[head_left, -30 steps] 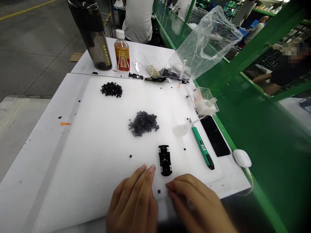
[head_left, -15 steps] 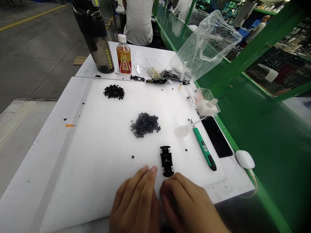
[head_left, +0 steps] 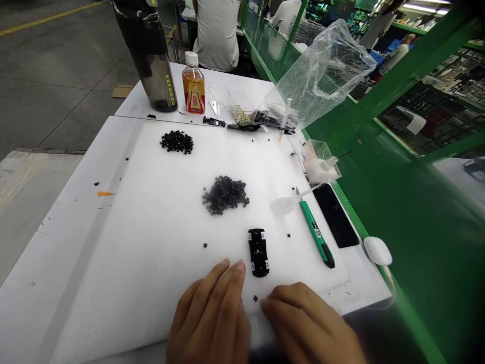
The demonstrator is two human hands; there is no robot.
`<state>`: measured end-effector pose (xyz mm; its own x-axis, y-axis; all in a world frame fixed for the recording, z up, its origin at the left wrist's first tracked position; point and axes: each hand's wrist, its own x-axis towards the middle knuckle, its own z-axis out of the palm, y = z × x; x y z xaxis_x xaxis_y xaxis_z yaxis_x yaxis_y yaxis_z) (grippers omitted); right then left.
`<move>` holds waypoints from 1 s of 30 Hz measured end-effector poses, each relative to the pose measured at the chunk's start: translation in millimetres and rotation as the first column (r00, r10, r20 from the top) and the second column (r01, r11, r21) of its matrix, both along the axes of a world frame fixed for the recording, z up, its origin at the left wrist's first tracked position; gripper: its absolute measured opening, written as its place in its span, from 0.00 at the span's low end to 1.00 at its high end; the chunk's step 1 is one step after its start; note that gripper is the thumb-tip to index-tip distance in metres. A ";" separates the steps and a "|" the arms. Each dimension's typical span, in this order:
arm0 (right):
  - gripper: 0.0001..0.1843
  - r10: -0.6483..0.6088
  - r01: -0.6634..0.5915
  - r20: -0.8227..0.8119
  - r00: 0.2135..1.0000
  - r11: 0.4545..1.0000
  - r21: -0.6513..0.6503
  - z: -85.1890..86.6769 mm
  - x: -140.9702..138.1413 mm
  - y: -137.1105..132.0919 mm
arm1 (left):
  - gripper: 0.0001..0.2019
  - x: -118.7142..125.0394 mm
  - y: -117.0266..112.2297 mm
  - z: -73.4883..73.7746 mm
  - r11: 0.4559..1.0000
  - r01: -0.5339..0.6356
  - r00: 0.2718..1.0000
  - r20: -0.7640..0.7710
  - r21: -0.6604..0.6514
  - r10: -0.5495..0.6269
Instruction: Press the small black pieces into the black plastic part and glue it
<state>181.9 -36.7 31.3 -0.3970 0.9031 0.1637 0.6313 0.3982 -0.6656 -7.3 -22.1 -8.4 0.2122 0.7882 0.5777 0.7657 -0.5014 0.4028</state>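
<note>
My left hand [head_left: 210, 316] rests on the white foam sheet [head_left: 144, 263], fingers stretched out side by side, its tips just left of a black toy-car chassis [head_left: 259, 253]. My right hand [head_left: 310, 321] lies below the chassis with its fingers curled and pressed together. A small black square [head_left: 255, 299] is right at those fingertips; I cannot tell whether it is gripped. Anything deeper inside the fingers is hidden. Other loose squares lie on either side of the chassis, and a pile of black squares [head_left: 226, 195] sits farther up the sheet.
A green utility knife [head_left: 317, 233], a phone [head_left: 336, 215] and a white mouse-shaped device [head_left: 378, 251] lie at right. A dropper bottle [head_left: 285, 205] rests by the knife. Farther back are a black parts pile [head_left: 177, 142], a drink bottle [head_left: 193, 86] and a plastic bag [head_left: 322, 71].
My right hand has moved right, away from my left hand and the chassis's lower end. The small black square by its fingertips now shows. My left hand stays nearly still.
</note>
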 end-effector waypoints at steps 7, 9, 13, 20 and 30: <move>0.18 -0.115 0.116 0.016 0.993 0.990 -0.076 -0.9 -17.0 9.1 | 0.16 3.0 2.0 0.7 0.999 -0.002 1.000 0.019 0.034 0.002; 0.16 -0.105 0.109 0.039 0.994 0.989 -0.100 -2.7 -21.4 9.7 | 0.16 2.5 2.0 0.1 1.000 0.003 1.000 0.014 0.028 -0.004; 0.11 -0.101 0.099 -0.009 0.995 0.983 -0.153 -3.5 -21.8 11.5 | 0.17 -0.2 3.7 3.8 1.000 0.020 0.999 0.027 0.002 -0.020; 0.08 0.007 -0.006 0.014 1.000 0.997 -0.072 0.6 -6.4 34.2 | 0.28 -5.5 19.0 21.4 0.968 0.136 0.990 -0.013 -0.213 -0.142; 0.11 0.095 -0.097 0.173 0.980 0.995 0.000 0.1 -9.4 42.5 | 0.29 -1.3 21.5 12.5 0.967 0.107 0.994 0.044 -0.230 -0.100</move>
<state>172.5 5.8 31.4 -0.5046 0.8584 0.0924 0.6950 0.4673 -0.5464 -8.7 -0.7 4.2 0.2843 0.8761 0.3893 0.6995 -0.4673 0.5408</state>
